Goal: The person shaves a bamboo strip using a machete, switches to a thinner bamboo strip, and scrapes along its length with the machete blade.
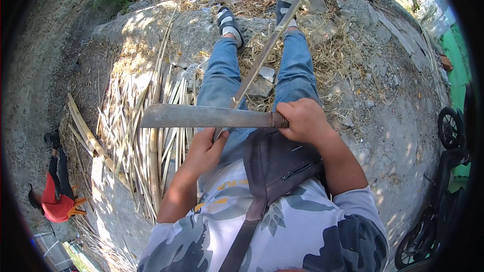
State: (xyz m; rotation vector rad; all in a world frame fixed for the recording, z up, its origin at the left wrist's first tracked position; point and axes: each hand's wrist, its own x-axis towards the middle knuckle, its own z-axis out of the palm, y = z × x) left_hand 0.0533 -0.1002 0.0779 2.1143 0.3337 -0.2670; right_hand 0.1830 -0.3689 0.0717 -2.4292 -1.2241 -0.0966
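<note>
My right hand [305, 123] is wrapped round the handle of a machete [196, 116]. Its broad, worn blade lies level across my lap and points left. In my left hand [204, 152] is the near end of a long, narrow bamboo strip [266, 52]. The strip slants up and away to the right, between my legs and past my feet. The blade crosses over it just beyond my left fingers; whether the edge touches the strip I cannot tell.
Split bamboo strips [143, 136] lie piled on the ground at my left. A person in a red top [55, 204] sits farther left on an orange stool [78, 205]. A motorcycle [433, 206] stands at the right. Pale shavings [348, 65] and stones surround my legs; a dark bag [282, 158] rests against me.
</note>
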